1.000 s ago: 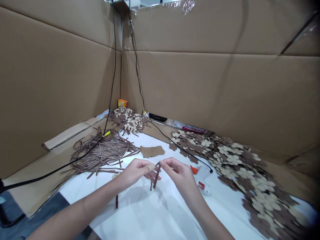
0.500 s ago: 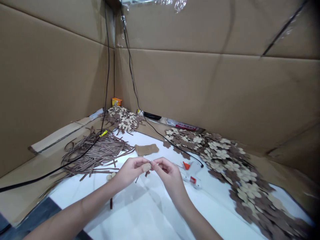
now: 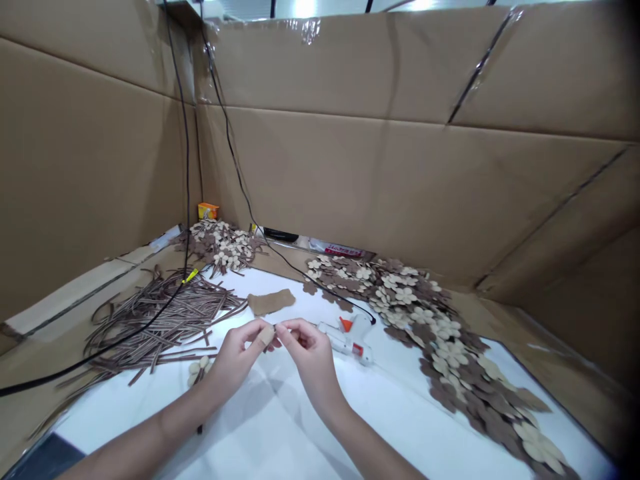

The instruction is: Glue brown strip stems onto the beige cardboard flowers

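My left hand (image 3: 241, 352) and my right hand (image 3: 309, 353) meet over the white work surface (image 3: 270, 427), both closed in a pinch. A brown strip, mostly hidden by the fingers, is held between them. Tan tape wraps the left thumb. Beside my left forearm lies a cream flower (image 3: 194, 371), partly covered by the arm; a dark strip end (image 3: 200, 429) shows below that arm. Just beyond my right hand a white glue gun (image 3: 340, 341) with an orange trigger lies on its side. Past the fingers is a tan cloth piece (image 3: 271, 302).
A heap of brown strips (image 3: 165, 320) spreads at left. Cream and brown flower cutouts (image 3: 450, 353) pile along the right, and more flowers (image 3: 225, 243) fill the back corner near an orange box (image 3: 208, 211). A black cable (image 3: 230, 147) hangs down. Cardboard walls (image 3: 320, 180) enclose the surface.
The view has turned right, so everything sits farther left in the picture. My hands stay pinched together; the strip ends that hung below the fingers are now mostly hidden.
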`<state>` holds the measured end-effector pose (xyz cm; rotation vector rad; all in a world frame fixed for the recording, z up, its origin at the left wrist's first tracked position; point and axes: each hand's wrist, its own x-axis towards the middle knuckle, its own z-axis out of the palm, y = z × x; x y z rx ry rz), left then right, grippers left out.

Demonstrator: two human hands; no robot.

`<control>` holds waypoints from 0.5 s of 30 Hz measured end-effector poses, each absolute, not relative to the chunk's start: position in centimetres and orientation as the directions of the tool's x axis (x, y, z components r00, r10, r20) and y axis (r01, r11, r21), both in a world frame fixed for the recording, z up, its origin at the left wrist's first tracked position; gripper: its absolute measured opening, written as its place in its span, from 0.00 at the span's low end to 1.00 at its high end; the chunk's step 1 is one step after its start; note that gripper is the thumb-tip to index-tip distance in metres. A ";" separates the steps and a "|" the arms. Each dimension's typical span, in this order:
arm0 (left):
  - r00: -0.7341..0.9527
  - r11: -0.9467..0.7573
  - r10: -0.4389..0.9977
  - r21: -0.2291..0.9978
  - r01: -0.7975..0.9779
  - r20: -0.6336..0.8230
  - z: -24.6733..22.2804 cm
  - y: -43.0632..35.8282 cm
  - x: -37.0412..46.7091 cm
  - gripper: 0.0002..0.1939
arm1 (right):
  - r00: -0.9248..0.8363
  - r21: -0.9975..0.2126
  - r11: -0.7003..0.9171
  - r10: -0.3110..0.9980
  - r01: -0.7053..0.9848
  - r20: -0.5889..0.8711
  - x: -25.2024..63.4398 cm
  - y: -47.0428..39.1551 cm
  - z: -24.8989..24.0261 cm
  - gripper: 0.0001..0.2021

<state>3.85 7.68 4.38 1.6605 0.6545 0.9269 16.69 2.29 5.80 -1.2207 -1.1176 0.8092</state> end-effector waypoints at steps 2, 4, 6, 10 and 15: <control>0.550 -0.300 0.793 0.954 -0.021 0.262 4.5 7.6 3.9 0.16 | 0.305 -0.976 0.202 0.927 0.082 0.218 16.6 2.2 5.7 0.10; 0.559 -0.308 0.784 0.951 -0.027 0.270 4.6 7.4 3.9 0.15 | 0.321 -0.976 0.204 0.922 0.073 0.217 16.5 2.1 5.6 0.10; 0.563 -0.310 0.780 0.950 -0.032 0.273 4.7 7.3 4.0 0.15 | 0.331 -0.976 0.206 0.918 0.066 0.216 16.4 2.0 5.5 0.10; 0.543 -0.310 0.796 0.951 -0.014 0.268 4.7 6.9 3.9 0.15 | 0.338 -0.977 0.205 0.916 0.064 0.214 16.4 1.8 5.5 0.10; 0.530 -0.315 0.807 0.949 0.015 0.260 4.8 6.6 3.9 0.14 | 0.346 -0.980 0.192 0.917 0.052 0.198 15.9 1.7 5.0 0.11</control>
